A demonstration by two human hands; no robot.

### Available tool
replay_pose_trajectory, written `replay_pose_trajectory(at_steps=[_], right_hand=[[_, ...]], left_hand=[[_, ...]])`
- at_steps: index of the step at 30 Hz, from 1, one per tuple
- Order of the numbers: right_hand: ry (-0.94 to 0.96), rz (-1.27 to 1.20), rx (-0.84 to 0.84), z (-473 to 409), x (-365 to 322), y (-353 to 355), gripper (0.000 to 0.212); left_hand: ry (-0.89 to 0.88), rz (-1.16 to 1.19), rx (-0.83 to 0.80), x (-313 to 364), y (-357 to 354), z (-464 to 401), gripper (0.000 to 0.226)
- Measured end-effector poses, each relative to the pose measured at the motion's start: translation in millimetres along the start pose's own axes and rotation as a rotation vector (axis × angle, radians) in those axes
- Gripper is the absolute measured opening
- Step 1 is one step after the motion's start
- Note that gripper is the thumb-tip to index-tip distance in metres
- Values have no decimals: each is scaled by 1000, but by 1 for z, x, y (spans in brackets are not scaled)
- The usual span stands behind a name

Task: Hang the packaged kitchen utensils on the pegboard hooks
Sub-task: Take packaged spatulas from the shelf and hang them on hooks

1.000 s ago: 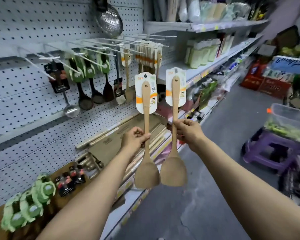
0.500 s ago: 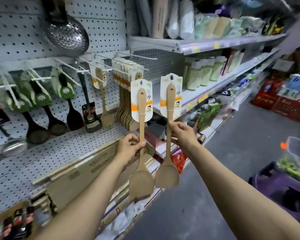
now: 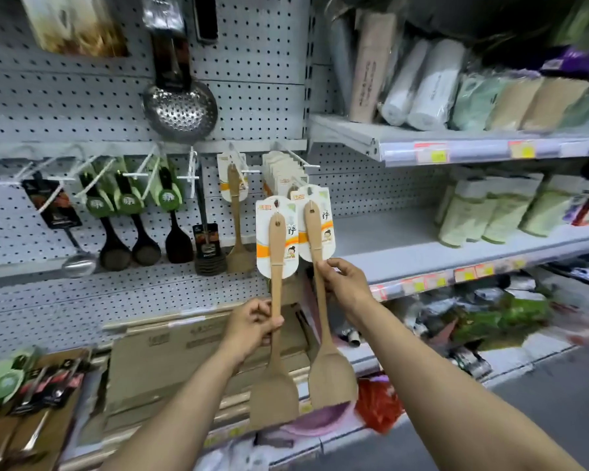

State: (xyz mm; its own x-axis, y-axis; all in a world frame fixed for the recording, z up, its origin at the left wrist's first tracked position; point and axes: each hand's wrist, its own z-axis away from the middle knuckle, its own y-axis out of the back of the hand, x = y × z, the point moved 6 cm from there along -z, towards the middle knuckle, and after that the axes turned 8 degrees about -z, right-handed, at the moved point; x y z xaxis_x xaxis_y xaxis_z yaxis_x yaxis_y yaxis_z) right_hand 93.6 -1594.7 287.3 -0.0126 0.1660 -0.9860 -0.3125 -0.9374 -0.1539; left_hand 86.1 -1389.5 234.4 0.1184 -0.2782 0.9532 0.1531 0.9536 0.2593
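Left hand point(image 3: 252, 326) and right hand point(image 3: 342, 283) each grip a carded wooden spatula point(image 3: 276, 300) point(image 3: 320, 300) — raised toward white pegboard hooks point(image 3: 300, 161), card holes yet to be threaded.

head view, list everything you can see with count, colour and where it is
wooden spatulas: two held, tan, white-orange cards, centre
hanging wooden spatula: one, tan, on a hook
card stack: several, white-orange, on the hook right of it
black spoons: three, green cards, left hooks
metal skimmer: one, silver, upper pegboard
metal ladle: one, silver, far left
pegboard: grey-white, left half
shelves: grey, right, with pale packs
cardboard boxes: brown, below the pegboard
left hand: grips one spatula handle
right hand: grips the other
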Motion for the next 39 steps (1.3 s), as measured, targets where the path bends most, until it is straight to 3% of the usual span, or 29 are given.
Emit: replay_pose_trajectory(at_steps=[12,28,32,34,39], right_hand=[[-11,64,-113,-73,13,-5,20],[-84,136,-151,-138,27,-17,12],[57,252,58,-143,-2,-7,10],[144,194,140,-137,-25,-5,9],[270,-43,27,-129,-62,-27,20]], left_hand=[[18,7,148,8,-5,-24,19],[6,-15,173,15,-14,-70,15],[-8,5,144,12,-21,-78,16],[-12,-14,131,11,-26,-81,16],[-35,-8,99,14,-43,-88,17]])
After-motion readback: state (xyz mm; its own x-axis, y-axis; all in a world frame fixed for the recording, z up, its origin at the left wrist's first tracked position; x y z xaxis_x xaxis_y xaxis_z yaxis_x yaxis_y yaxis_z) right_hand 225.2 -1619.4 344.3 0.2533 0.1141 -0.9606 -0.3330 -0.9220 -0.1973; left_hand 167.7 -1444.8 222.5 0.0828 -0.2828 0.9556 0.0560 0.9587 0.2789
